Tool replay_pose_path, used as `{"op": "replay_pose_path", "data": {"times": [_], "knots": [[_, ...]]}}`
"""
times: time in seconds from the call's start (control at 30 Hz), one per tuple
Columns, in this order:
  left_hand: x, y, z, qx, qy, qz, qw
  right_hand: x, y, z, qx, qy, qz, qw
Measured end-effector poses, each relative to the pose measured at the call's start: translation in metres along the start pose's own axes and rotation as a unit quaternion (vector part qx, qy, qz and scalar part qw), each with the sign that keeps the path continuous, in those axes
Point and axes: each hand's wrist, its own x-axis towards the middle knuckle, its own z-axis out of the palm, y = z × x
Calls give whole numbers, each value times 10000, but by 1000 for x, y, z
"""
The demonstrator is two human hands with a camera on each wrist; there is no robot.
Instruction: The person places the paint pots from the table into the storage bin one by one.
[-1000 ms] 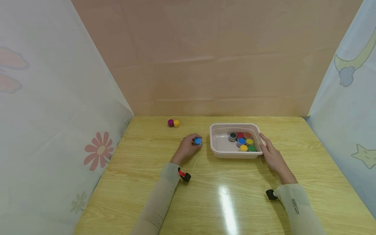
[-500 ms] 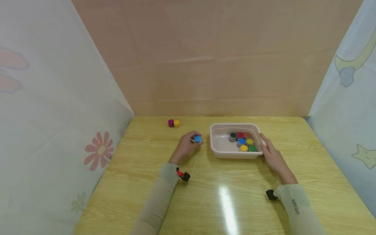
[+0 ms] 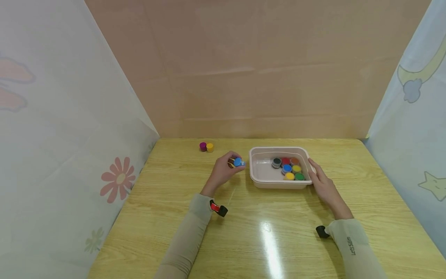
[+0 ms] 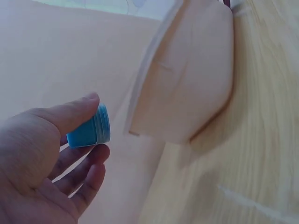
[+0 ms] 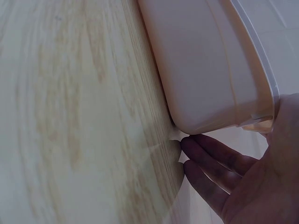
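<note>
My left hand point(image 3: 223, 169) pinches a small blue paint pot point(image 3: 237, 162) between thumb and fingers, tilted and just left of the pale pink plastic tray point(image 3: 263, 185). In the left wrist view the pot point(image 4: 88, 128) lies between the thumb and the fingers, with the tray's outer wall point(image 4: 187, 79) beyond. My right hand point(image 3: 324, 186) rests against the tray's right end, its thumb at the rim. Seen from the right wrist, straight fingers point(image 5: 219, 158) touch the outer wall low down near the table; the thumb is hidden.
Several paint pots point(image 3: 287, 168) with black, red, brown, blue, yellow and green tops stand in the tray's right half. A purple pot point(image 3: 203, 146) and a yellow pot point(image 3: 210, 147) stand together at the back left of the wooden table point(image 3: 244, 232). Cloth walls enclose it.
My left hand has raised the blue paint pot slightly, tipped it and carried it right, toward the tray. The right hand and the tray have stayed in place.
</note>
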Motion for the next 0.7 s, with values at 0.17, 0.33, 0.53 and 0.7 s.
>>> {"op": "replay_pose_path", "data": {"times": [0.17,0.33,0.53,0.7], "knots": [[-1,13,1,-314,-32,211,9993,0,0,0,-9,-8,11,10000],[2,23,5,-553,-214,585,9965,1,0,0,-16,-50,95,9999],[4,34,12,-593,-421,640,9953,2,1,0,-43,-48,77,9999],[8,39,21,-557,-473,684,9950,2,1,0,-46,-53,85,9999]]}}
